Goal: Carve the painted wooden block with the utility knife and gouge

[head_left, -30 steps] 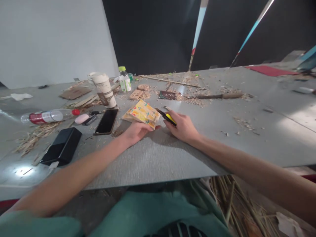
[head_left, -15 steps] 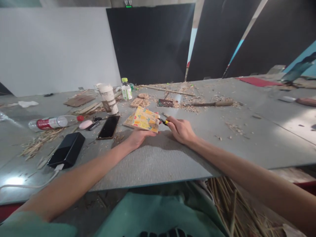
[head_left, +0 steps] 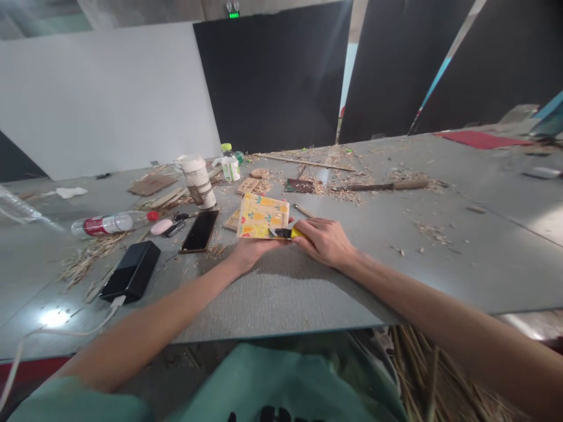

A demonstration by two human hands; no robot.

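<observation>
My left hand (head_left: 251, 253) grips the lower edge of a yellow patterned panel (head_left: 264, 212), tilted up toward me. A yellow and black cutter (head_left: 288, 233) is in my right hand (head_left: 326, 240), its tip lying over the panel's lower right part. Partly hidden behind the panel is a light wooden piece (head_left: 231, 221). A slim pointed tool (head_left: 302, 210) lies just beyond my right hand.
Left are a phone (head_left: 200, 231), a black power bank (head_left: 132, 271) with a cable, a plastic bottle (head_left: 105, 224) and a paper cup (head_left: 199, 181). Beyond the panel lie a small bottle (head_left: 230, 164), wood shavings and a wooden-handled knife (head_left: 389, 186).
The panel has turned straighter, and the cutter has moved from its right edge to over its lower right part. The view has shifted slightly left.
</observation>
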